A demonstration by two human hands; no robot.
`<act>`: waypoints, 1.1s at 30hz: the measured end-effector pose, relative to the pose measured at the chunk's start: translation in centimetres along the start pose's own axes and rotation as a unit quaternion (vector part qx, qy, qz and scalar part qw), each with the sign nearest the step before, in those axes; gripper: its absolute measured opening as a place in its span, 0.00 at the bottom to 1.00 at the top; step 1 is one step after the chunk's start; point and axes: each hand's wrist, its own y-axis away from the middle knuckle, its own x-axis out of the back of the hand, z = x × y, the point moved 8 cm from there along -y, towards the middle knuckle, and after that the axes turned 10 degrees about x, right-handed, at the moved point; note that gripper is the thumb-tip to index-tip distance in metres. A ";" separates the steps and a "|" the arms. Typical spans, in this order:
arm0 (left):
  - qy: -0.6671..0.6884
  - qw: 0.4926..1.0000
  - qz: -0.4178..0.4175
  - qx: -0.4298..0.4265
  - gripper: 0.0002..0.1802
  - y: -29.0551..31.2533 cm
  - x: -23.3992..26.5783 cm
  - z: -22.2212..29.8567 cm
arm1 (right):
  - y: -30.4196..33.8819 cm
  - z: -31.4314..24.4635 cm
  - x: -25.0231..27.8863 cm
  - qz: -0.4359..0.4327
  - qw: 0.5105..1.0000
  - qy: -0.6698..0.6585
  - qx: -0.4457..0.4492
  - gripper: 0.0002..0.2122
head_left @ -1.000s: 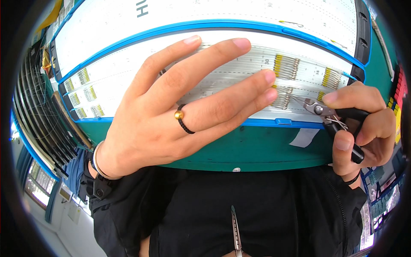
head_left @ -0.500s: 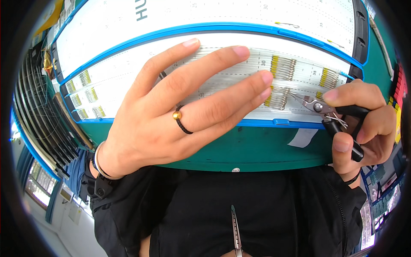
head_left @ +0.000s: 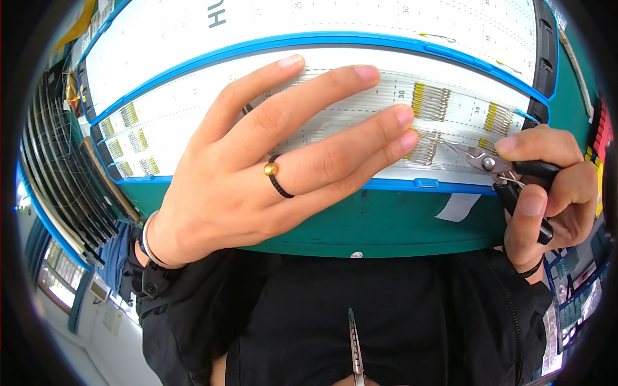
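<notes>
My left hand [head_left: 257, 167] lies with fingers stretched out over a flat blue-rimmed fishing-rig case [head_left: 270, 45]. Clear lines run across the lower half under its fingers. Two fingertips touch beside a lower row of fish hooks [head_left: 425, 149]. Gripped in my right hand [head_left: 563, 186] is a pair of small black-handled nippers [head_left: 488, 164], its pointed jaws directed left, close to that lower row. Above sits another row of hooks [head_left: 431, 101] with yellow ends, and farther right is a third cluster [head_left: 499, 118]. Whether the jaws touch a line I cannot tell.
The case rests on a green mat [head_left: 309, 225], and a white paper scrap [head_left: 458, 207] pokes out beneath its front edge. Two loose hooks lie on its far panel, one of them a yellow-ended hook [head_left: 438, 36]. A slim metal tool [head_left: 355, 347] appears at the bottom.
The case has shifted slightly right in the picture. My right hand and the nippers have moved slightly right too, and its thumb sits a little higher. My left hand keeps its spread pose.
</notes>
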 end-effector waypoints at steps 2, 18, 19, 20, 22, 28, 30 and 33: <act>-0.003 1.000 0.002 0.000 0.39 0.0 0.0 0.0 | 0.1 0.0 0.1 0.008 1.000 -0.005 0.008 0.14; -0.001 1.000 0.006 -0.006 0.36 -0.1 -0.1 0.0 | -0.1 0.3 0.0 -0.024 0.998 -0.056 0.023 0.18; 0.001 1.000 0.006 -0.009 0.35 -0.2 0.0 0.1 | -0.2 0.2 0.0 -0.028 0.998 -0.054 0.028 0.18; 0.004 1.000 0.007 -0.013 0.35 -0.3 0.0 0.1 | -0.3 0.1 0.1 -0.032 0.998 -0.051 0.036 0.18; -0.001 1.000 -0.001 -0.004 0.34 0.0 -0.1 0.0 | -0.6 0.6 -0.5 -0.048 0.995 -0.057 0.066 0.18; 0.003 1.000 -0.004 -0.010 0.33 -0.2 -0.1 -0.2 | -0.2 0.1 -0.2 -0.035 0.999 -0.018 0.024 0.16; -0.004 1.000 0.001 -0.013 0.33 -0.2 -0.2 -0.1 | -0.1 0.2 -0.2 -0.031 0.999 -0.021 0.015 0.16; -0.012 1.000 0.002 -0.013 0.33 -0.2 -0.1 0.0 | -0.1 0.2 -0.2 -0.038 0.999 -0.013 0.023 0.15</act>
